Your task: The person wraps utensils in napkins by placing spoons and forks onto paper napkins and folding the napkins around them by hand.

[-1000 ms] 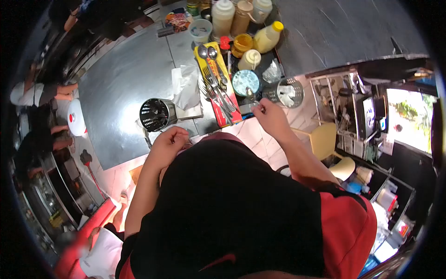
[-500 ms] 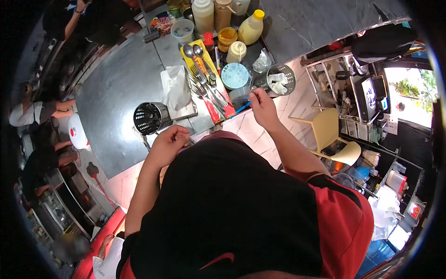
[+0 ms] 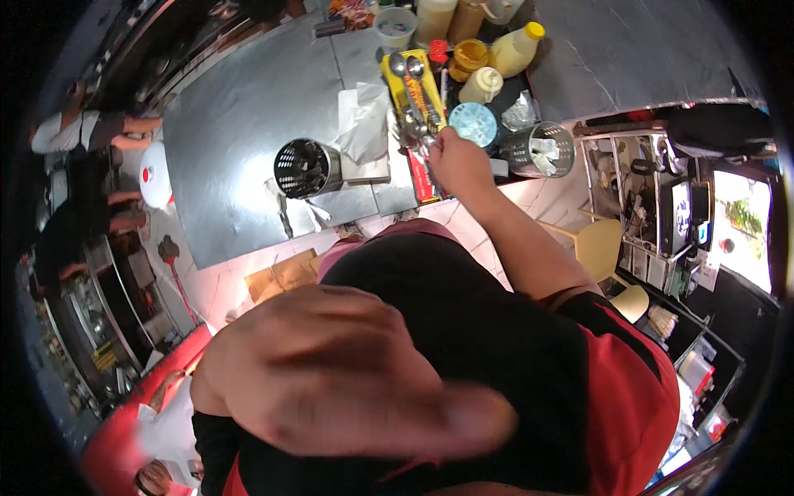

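My right hand [image 3: 460,169] reaches over the table, its fingers closed at the pile of forks [image 3: 413,136]. The forks and several spoons [image 3: 406,66] lie on a yellow and red box [image 3: 423,178]. Just right of this hand is a round tub with a light blue top [image 3: 472,125]. My left hand [image 3: 331,372] is raised close to the camera, large and blurred. Its thumb points right and its other fingers are mostly hidden. A black perforated holder [image 3: 308,169] lies on its side on the table, with thin utensils [image 3: 285,217] by it.
White napkins [image 3: 364,124] lie beside the black holder. A grey perforated basket [image 3: 554,149] holds crumpled white paper. Sauce bottles [image 3: 517,51] stand at the back. A yellow chair [image 3: 600,248] is on the right. Other people [image 3: 74,132] are at the left.
My right hand has gone from the grey basket left to the forks. My left hand has risen from beside the black holder toward the camera. The whole view has shifted.
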The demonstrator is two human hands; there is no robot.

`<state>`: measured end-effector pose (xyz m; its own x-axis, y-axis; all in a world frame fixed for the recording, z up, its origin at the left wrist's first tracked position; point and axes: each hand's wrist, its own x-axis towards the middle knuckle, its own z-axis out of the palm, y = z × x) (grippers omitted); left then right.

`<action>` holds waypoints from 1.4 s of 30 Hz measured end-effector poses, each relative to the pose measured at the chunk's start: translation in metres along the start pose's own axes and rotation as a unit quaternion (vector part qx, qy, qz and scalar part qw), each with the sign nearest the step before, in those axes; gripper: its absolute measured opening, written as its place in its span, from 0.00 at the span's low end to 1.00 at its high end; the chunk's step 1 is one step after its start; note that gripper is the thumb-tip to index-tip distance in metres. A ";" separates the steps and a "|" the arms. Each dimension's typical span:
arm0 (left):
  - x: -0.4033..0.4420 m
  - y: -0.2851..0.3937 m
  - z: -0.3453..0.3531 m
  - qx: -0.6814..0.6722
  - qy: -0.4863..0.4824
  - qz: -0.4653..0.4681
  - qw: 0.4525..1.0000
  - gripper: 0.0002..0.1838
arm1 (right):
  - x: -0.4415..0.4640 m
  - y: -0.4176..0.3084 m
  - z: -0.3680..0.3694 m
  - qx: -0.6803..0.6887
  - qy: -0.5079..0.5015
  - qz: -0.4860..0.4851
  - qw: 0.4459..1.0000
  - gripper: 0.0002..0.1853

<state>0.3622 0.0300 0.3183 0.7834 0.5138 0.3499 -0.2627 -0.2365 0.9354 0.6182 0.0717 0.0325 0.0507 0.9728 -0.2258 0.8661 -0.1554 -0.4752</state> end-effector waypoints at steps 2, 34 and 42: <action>0.000 0.000 0.014 -0.064 0.044 0.059 0.995 0.07 | 0.008 0.004 0.001 -0.040 -0.016 0.011 0.999 0.16; -0.083 -0.164 -0.010 -0.155 0.402 -0.297 0.852 0.06 | -0.055 -0.101 -0.043 0.463 -0.268 -0.072 0.842 0.10; -0.147 -0.170 -0.031 -0.361 0.413 -0.208 0.810 0.09 | -0.042 -0.121 -0.020 0.566 -0.374 0.025 0.734 0.13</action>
<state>0.2741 0.0207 0.1092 0.3242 0.8714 -0.3683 -0.5671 0.4906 0.6616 0.5217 0.0527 0.1166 -0.5861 0.6602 -0.4697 -0.1165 -0.6424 -0.7575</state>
